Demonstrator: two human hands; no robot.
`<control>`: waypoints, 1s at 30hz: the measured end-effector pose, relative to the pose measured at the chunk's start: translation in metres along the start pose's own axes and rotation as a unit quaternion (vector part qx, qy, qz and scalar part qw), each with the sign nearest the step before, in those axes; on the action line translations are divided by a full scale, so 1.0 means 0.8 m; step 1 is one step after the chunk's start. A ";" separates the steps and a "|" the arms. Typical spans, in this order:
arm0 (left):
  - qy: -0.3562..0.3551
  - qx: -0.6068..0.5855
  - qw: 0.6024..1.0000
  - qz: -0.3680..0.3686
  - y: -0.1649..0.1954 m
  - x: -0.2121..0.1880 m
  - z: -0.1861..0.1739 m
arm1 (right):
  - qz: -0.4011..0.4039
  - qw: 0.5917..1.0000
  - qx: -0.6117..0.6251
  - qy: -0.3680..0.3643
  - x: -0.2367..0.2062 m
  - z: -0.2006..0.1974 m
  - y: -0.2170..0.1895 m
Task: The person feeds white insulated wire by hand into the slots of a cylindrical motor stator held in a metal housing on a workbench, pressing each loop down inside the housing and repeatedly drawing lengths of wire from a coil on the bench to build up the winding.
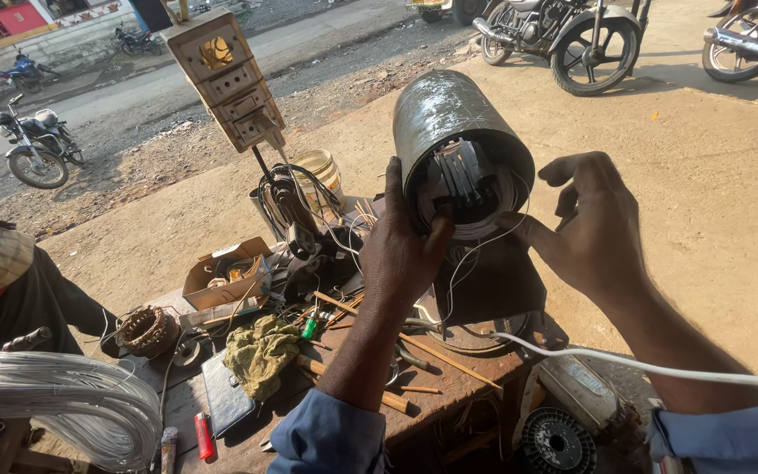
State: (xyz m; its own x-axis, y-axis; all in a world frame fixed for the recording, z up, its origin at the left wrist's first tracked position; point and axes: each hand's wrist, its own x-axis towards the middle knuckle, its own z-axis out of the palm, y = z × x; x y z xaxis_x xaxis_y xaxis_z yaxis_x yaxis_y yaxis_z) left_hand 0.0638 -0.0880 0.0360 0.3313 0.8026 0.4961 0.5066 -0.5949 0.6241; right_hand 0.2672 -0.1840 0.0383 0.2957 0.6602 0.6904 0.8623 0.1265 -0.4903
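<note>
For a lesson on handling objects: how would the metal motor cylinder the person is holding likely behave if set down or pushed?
The motor cylinder is round-sided, so on its side it would probably roll. Its metal shell and inner windings suggest it is heavy for its size; the left hand braces it. The thin wires trailing out look floppy and easily snagged.
</note>
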 end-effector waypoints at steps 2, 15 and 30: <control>0.001 -0.001 1.000 -0.020 -0.001 -0.002 0.003 | 0.101 0.990 0.081 -0.063 0.009 0.008 0.007; 0.054 -0.081 0.994 0.058 -0.003 -0.015 0.008 | 0.156 0.908 0.313 -0.231 0.027 0.021 0.029; 0.101 -0.067 0.989 0.080 0.010 -0.021 0.023 | 0.134 0.939 0.247 -0.197 0.009 0.015 0.049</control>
State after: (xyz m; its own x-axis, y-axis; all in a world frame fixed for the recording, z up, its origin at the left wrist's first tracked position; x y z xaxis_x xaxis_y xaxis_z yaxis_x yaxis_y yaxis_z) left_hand 0.0767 -0.1057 0.0214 0.2250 0.6807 0.6972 0.3470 -0.7246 0.5955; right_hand 0.2982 -0.1654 0.0172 0.2158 0.9278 0.3044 0.4542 0.1806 -0.8724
